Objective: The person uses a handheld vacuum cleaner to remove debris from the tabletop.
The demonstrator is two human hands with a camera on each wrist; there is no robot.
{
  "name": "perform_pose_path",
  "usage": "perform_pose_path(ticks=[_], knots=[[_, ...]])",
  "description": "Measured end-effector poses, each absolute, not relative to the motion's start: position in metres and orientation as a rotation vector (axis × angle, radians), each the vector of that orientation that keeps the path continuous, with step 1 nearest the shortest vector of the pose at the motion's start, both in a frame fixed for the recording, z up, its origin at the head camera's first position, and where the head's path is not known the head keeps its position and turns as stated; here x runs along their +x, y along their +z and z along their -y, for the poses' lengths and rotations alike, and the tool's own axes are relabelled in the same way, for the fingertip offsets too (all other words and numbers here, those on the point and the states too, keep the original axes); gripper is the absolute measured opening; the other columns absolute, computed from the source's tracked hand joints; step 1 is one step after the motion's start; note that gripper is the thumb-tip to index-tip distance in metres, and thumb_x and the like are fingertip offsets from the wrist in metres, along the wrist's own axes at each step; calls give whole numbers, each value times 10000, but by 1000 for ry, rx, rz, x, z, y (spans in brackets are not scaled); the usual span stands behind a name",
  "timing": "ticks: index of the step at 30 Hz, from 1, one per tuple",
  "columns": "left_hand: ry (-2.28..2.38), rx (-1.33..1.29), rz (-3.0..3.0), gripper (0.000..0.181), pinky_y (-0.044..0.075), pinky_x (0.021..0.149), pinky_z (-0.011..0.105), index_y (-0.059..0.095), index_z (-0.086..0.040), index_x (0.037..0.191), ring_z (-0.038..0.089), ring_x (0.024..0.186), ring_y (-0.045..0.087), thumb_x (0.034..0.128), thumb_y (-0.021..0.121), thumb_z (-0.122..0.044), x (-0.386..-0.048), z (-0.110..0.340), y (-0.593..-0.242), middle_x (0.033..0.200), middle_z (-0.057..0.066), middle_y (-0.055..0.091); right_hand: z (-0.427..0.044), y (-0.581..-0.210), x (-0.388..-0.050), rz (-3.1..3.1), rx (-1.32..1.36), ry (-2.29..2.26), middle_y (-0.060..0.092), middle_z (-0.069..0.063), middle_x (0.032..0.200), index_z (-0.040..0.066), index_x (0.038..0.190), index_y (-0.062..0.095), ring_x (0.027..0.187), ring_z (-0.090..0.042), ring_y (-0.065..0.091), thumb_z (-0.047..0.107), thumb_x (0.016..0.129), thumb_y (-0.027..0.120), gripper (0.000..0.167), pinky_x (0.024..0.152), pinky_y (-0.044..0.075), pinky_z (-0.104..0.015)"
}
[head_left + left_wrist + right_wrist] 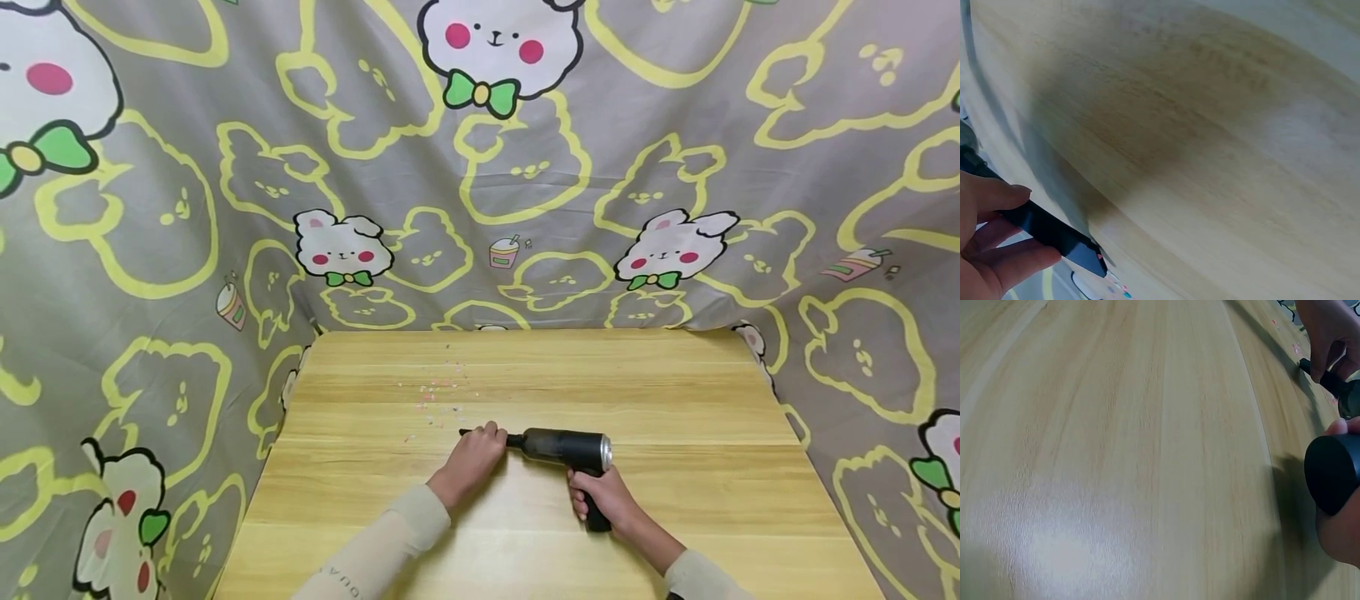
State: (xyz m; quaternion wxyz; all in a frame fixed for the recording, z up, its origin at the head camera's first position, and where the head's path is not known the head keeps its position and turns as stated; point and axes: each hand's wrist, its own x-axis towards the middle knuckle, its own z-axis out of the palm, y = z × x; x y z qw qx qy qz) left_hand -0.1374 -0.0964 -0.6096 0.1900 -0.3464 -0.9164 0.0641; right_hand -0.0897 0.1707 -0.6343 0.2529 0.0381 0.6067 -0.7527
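Note:
A black handheld vacuum [555,443] lies sideways in the air over the wooden table, its narrow nozzle pointing left. My right hand [606,493] grips its handle, whose round black end [1331,475] shows in the right wrist view. With thumb and fingers my left hand [474,457] pinches the flat nozzle [1057,240] near its tip. Small pink, white and dark scraps [431,395] are scattered on the table just beyond the nozzle. In the left wrist view a few coloured scraps [1124,292] show beside the nozzle's tip.
The wooden table [660,375] has light yellow planks. Grey curtains [525,192] printed with cartoon rabbits stand behind it and along both sides, close to its edges.

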Motion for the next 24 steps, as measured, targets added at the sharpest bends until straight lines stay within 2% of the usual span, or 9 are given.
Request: perform_pose_path(ticks=[10,14,24], knots=[[200,-1002,2551,71,597,557,160,737,-60,902,98,629,666,887,761,6,-146,81,-610,793,45,699,-181,-637,-87,-1686,169,-2076,479,7,603,38,912,537,464,-104,471,-36,950,510,87,445,480,-227],[212,-1003,2546,80,596,555,162,734,-66,902,98,635,666,882,772,2,-150,75,-610,796,40,696,-184,-637,-87,-1689,176,-2095,478,-2,615,2,920,532,468,-108,472,-24,953,525,43,446,481,-224],[188,-1023,2571,80,595,559,164,733,-78,922,104,650,676,920,727,1,-161,58,-611,810,37,692,-195,-637,-86,-1697,245,-2127,502,12,613,-23,920,537,474,-108,478,-14,970,522,53,451,484,-226]])
